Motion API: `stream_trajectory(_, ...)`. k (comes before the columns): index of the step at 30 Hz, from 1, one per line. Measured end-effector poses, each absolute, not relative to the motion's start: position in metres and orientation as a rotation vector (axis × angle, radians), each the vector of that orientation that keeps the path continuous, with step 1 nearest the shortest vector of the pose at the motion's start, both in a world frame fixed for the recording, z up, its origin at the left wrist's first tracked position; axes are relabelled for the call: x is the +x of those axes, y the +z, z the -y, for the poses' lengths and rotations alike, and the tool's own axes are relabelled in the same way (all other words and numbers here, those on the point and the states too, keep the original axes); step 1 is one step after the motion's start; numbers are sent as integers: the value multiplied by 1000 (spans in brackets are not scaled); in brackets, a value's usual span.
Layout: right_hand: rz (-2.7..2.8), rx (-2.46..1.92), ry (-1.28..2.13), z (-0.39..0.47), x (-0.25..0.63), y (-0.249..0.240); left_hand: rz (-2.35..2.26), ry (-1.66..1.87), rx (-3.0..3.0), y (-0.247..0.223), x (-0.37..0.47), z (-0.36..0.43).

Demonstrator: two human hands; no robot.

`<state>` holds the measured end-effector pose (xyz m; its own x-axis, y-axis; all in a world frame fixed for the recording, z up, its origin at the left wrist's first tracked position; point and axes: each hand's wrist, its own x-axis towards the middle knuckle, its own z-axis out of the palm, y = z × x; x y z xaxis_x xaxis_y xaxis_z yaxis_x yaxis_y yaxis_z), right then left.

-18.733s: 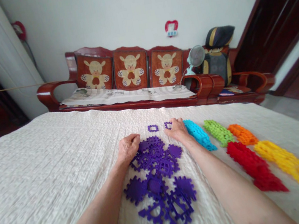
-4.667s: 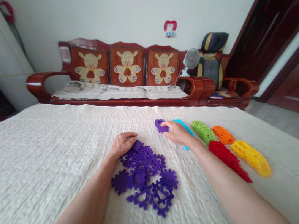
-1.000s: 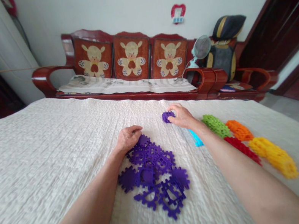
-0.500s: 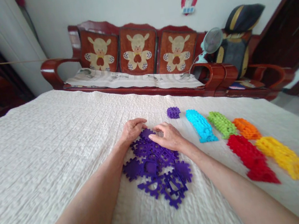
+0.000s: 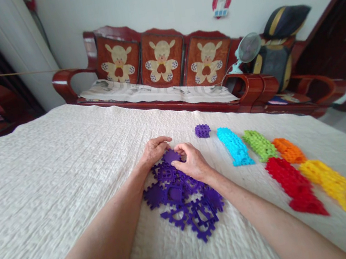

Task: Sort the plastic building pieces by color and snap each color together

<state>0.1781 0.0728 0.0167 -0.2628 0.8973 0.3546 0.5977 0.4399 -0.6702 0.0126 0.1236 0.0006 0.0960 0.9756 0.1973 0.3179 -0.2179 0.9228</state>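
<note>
A loose pile of flat purple plastic interlocking tiles (image 5: pixel 174 194), with toothed edges, lies on the pale quilted cover in front of me. Some tiles are solid; others have window-like cutouts. At the far end of the pile my right hand (image 5: pixel 192 162) pinches the edge of a solid purple tile (image 5: pixel 171 156) between thumb and fingers. My left hand (image 5: pixel 156 150) rests against the pile's far left side, index finger stretched out, its thumb and lower fingers partly hidden. A small stack of purple tiles (image 5: pixel 202 131) stands apart, beyond my right hand.
To the right lie rows of stacked tiles: light blue (image 5: pixel 234 146), green (image 5: pixel 260 145), orange (image 5: pixel 289 150), red (image 5: pixel 291 184) and yellow (image 5: pixel 331 184). Behind the quilted cover (image 5: pixel 65 166) stands a wooden sofa (image 5: pixel 141 103) with bear cushions and a small fan (image 5: pixel 247 48).
My right hand has shifted slightly and its thumb and fingers now close over the edge of the solid purple tile. My left hand stays nearly still. The view has tilted slightly.
</note>
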Motion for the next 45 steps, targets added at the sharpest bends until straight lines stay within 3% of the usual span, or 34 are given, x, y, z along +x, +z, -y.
stream_trajectory(8, 1683, -1379, 838, -89, 202, 32, -1298, 1151, 1615, 3, 13, -122)
stream_trajectory(15, 1970, -1772, 377, -93, 246, 43, -1274, 1157, 1629, -4, 12, -126)
stream_trajectory(21, 2192, -1758, 439, -80, 232, 52, -1306, 1147, 1618, -1, 14, -123)
stream_trajectory(29, 2298, -1713, 223, -79, 227, 41, -1303, 1148, 1629, -3, 14, -124)
stream_trajectory(45, 1741, -1726, -163, -137, 251, 39, -1262, 1185, 1666, -11, 12, -128)
